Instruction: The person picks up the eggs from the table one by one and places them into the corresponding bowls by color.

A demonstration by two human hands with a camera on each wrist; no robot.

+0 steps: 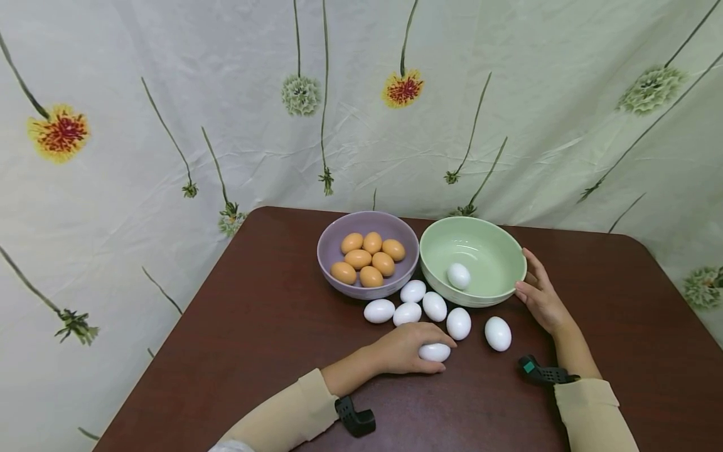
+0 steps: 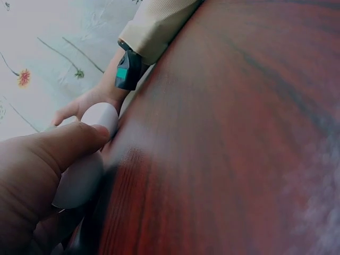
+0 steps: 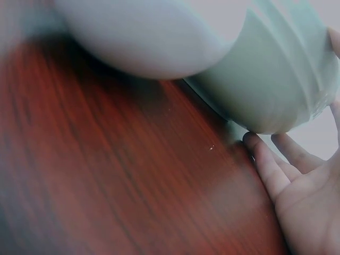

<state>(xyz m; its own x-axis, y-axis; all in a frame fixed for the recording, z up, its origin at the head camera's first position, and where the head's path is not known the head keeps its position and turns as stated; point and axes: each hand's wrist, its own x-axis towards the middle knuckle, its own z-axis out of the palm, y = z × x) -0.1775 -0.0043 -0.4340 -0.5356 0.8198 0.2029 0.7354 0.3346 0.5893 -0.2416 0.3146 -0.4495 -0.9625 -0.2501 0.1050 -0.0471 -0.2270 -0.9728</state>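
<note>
My left hand is low over the table, its thumb and fingers around a white egg. In the left wrist view the thumb lies against that egg. My right hand touches the right side of a green bowl with fairly straight fingers, as the right wrist view also shows. One white egg lies inside this bowl. Several more white eggs lie on the table in front of the bowls. A lone white egg sits nearer my right wrist.
A purple bowl holding several brown eggs stands directly left of the green one. Both bowls are near the far edge of the dark wooden table. Behind it hangs a flowered cloth.
</note>
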